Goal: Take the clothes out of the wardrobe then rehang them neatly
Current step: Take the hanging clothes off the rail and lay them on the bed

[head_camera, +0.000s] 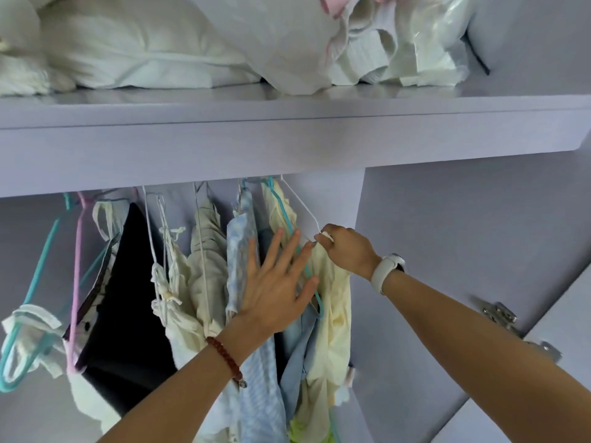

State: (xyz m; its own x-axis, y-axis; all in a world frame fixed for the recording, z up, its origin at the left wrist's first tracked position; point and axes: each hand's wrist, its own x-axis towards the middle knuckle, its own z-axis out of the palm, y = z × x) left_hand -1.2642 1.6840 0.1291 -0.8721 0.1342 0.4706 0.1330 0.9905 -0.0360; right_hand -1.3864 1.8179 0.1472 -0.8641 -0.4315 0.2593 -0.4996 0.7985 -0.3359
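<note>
Several garments hang on thin hangers under a lilac shelf (287, 145): a black one (128, 298), cream ones (204, 270), a pale blue patterned one (240, 251) and a pale yellow one (332, 314) at the right end. My left hand (275, 282) lies flat with straight fingers against the blue and yellow clothes, over a teal hanger (284, 215). My right hand (345, 247) pinches the shoulder of a white wire hanger (303, 206) that carries the yellow garment. The rail is hidden behind the shelf edge.
White bedding (128, 49) and plastic-wrapped bundles (415, 43) fill the shelf above. Teal (35, 276) and pink (76, 266) hangers with small white pieces hang at the left. The wardrobe's side panel (447, 251) stands close on the right, with metal door hinges (502, 314).
</note>
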